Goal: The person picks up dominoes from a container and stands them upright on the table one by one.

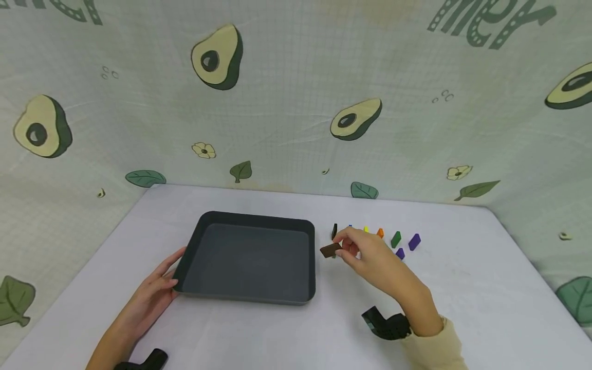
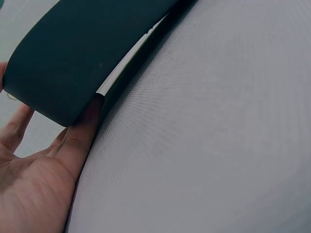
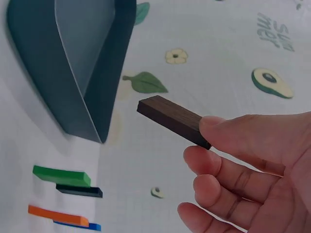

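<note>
A dark grey rectangular tray stands on the left half of the white table. My left hand grips its near left corner, and the left wrist view shows fingers reaching under the tray's edge. Just off the tray's right side, my right hand pinches one end of a dark brown wooden block between thumb and fingertips. The block's other end points toward the tray. Above the table, the remaining fingers of this hand curl loosely below the block.
Small coloured blocks stand right of the tray: black, orange, green and purple, with another purple one nearer. My right hand partly covers others. An avocado-print cloth hangs behind the table.
</note>
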`<state>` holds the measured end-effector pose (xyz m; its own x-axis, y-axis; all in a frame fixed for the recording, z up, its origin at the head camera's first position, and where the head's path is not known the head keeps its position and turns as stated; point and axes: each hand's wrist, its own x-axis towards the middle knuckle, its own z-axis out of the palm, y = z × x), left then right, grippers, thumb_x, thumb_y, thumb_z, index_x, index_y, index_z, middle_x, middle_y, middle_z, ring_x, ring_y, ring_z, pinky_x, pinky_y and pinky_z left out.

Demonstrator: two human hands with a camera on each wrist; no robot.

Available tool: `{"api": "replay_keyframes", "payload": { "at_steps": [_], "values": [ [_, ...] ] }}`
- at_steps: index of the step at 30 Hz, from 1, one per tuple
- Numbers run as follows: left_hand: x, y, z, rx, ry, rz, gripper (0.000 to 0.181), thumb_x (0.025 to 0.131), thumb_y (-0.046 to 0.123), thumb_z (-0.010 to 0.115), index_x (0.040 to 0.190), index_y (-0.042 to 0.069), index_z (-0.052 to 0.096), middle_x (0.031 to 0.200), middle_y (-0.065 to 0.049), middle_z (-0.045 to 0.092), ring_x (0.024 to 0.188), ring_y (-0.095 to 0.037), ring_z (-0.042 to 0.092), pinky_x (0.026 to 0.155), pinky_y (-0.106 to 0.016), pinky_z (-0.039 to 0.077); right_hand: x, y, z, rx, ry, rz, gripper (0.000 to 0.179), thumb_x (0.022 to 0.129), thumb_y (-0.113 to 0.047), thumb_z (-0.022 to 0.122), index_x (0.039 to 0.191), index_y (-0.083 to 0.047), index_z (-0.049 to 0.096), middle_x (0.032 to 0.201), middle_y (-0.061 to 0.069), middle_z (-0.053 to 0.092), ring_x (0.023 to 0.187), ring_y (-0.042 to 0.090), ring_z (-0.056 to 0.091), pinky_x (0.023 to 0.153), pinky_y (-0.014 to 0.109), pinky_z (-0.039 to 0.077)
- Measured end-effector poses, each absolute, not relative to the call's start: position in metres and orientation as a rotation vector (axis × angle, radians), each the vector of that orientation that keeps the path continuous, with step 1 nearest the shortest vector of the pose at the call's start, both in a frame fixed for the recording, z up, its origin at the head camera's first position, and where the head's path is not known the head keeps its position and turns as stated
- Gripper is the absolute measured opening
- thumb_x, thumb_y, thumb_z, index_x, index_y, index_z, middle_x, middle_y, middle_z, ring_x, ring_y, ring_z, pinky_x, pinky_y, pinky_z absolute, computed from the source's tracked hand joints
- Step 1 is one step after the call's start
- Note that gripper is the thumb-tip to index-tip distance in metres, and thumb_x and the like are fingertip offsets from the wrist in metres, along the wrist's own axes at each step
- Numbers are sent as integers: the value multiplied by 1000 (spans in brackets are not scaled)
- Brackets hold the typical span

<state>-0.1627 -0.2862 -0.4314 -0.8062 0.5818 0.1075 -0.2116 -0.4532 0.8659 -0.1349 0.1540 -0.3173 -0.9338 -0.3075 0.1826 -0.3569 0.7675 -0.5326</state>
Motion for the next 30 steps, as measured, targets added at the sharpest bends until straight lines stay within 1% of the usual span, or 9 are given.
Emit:
{"api": "replay_keyframes", "payload": {
  "at_steps": [2,5,8,9,12,17,24,27,30],
  "values": [
    [-163,-286,-431,536,1288,2265,60,96,-8,19,151,15,9,144,6,41,128,-7,44,99,-21,40,-135,159,-316,530,-2872,891,13,87,-9,63,100,-10,61,75,-9,56,72,6,50,65,21,44],
    [-163,-285,-431,530,1294,2264,60,96,-7,20,151,15,10,144,7,41,129,-7,43,99,-20,39,-135,167,-313,519,-2868,882,13,87,-8,63,100,-9,61,75,-10,57,72,5,51,65,22,44],
    [-163,-285,-432,533,1305,2265,60,96,-7,20,150,15,11,143,7,41,129,-6,43,99,-19,39,-134,174,-311,478,-2881,877,15,87,-7,63,101,-8,60,75,-8,59,73,6,53,65,22,46],
    [-163,-285,-432,537,1307,2264,60,96,-8,19,150,14,10,144,7,41,129,-6,43,100,-19,38,-133,176,-310,462,-2889,877,15,87,-7,63,102,-7,60,76,-7,60,73,8,54,62,21,47],
    [-162,-285,-432,525,1351,2256,59,96,-7,21,150,14,11,144,9,39,129,-4,41,100,-18,38,-132,182,-308,422,-2896,853,16,86,-6,63,102,-6,60,77,-5,60,74,9,54,62,21,47],
    [-161,-285,-433,498,1483,2217,58,97,-4,25,151,13,10,147,14,28,130,5,36,99,-15,37,-132,191,-305,395,-2891,811,18,85,-5,64,102,-5,60,78,-3,59,74,11,53,62,21,47],
    [-162,-287,-436,472,1557,2182,59,97,-3,28,151,12,9,156,11,4,127,15,29,97,-10,33,-131,208,-301,332,-2897,757,18,85,-6,65,101,-4,59,79,-1,59,74,13,52,63,22,46],
    [-163,-287,-438,471,1555,2185,59,97,-4,29,150,11,9,157,11,3,127,17,27,98,-9,31,-131,218,-299,277,-2915,738,18,85,-7,64,102,-3,58,77,-1,57,72,13,50,60,22,44],
    [-163,-288,-439,468,1560,2191,60,96,-5,30,150,10,9,156,12,6,127,18,27,98,-8,31,-131,228,-299,227,-2929,709,19,86,-8,63,103,-2,57,76,1,57,70,14,49,58,24,42]
  ]
}}
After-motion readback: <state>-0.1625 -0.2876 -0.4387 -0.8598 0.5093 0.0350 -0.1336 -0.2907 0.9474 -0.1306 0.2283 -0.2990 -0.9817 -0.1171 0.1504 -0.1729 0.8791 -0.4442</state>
